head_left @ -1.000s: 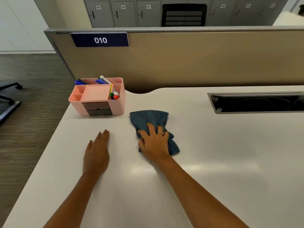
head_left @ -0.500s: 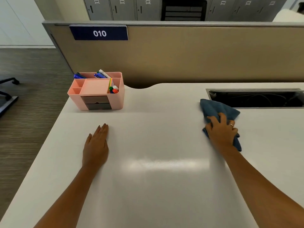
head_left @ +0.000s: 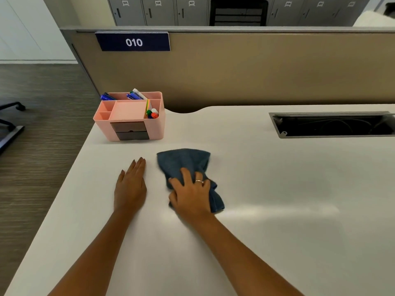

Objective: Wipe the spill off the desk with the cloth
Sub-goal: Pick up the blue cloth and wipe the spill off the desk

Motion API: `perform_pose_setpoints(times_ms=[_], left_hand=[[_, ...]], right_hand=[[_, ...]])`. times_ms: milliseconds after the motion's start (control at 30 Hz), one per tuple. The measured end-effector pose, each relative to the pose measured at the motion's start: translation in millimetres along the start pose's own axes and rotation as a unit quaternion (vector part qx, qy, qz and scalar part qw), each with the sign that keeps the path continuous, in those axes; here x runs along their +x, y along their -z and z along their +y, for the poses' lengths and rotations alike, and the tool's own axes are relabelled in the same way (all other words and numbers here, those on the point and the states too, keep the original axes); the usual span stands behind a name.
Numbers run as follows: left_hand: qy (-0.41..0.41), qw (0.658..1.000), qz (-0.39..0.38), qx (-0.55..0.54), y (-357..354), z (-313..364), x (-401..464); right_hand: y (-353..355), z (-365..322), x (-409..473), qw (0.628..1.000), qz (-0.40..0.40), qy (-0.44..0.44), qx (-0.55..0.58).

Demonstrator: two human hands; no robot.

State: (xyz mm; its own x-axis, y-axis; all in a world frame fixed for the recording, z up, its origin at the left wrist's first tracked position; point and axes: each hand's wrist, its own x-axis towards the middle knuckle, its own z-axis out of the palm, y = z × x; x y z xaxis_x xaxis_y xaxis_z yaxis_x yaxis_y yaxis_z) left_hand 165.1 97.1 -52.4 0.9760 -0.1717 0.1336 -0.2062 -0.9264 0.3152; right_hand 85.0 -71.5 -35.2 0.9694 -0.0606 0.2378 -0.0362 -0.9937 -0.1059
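A dark blue cloth (head_left: 183, 161) lies bunched on the white desk (head_left: 277, 210), left of centre. My right hand (head_left: 190, 194) presses down on its near half with fingers curled into the fabric; a ring shows on one finger. My left hand (head_left: 130, 186) rests flat on the desk just left of the cloth, palm down, fingers together, holding nothing. I cannot make out a spill on the desk surface; only a glossy light reflection shows to the right of the cloth.
A pink desk organiser (head_left: 130, 117) with pens stands behind my left hand near the desk's left edge. A cable tray opening (head_left: 333, 124) is cut into the desk at the back right. A tan partition (head_left: 256, 69) closes off the back.
My right hand slid the cloth from beside the organiser right to the cable opening, then back left to beside my left hand. The left hand stayed put.
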Motion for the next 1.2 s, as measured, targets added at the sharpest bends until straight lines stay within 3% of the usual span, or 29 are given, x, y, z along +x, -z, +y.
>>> perform_pose_setpoints(times_ms=[200, 400, 533, 700, 867, 1067, 1200], left_hand=[[0.0, 1.0, -0.001, -0.026, 0.2, -2.2, -2.7], [0.001, 0.999, 0.006, -0.033, -0.2, -2.5, -2.5], [0.002, 0.999, 0.006, -0.037, -0.1, -1.2, -2.2], [0.003, 0.999, 0.001, -0.036, 0.4, 0.8, -2.4], [0.005, 1.0, -0.002, -0.029, 1.0, 0.9, -2.1], [0.018, 0.999, -0.008, -0.031, 0.9, 1.5, -0.7], [0.022, 0.999, -0.017, -0.034, 0.1, 2.7, -2.5]], right_hand=[[7.1, 43.0, -3.9, 0.999, -0.012, 0.026, 0.025], [21.6, 159.1, -13.1, 0.986, 0.024, -0.161, -0.03], [28.9, 197.0, -24.2, 0.975, 0.03, -0.215, -0.044], [31.2, 155.1, -24.1, 0.967, 0.028, -0.25, -0.051], [36.3, 71.8, -44.7, 0.989, -0.037, -0.145, -0.023], [41.0, 0.2, -73.5, 0.989, -0.144, -0.045, -0.001], [55.8, -7.0, -72.2, 0.978, -0.197, -0.066, 0.005]])
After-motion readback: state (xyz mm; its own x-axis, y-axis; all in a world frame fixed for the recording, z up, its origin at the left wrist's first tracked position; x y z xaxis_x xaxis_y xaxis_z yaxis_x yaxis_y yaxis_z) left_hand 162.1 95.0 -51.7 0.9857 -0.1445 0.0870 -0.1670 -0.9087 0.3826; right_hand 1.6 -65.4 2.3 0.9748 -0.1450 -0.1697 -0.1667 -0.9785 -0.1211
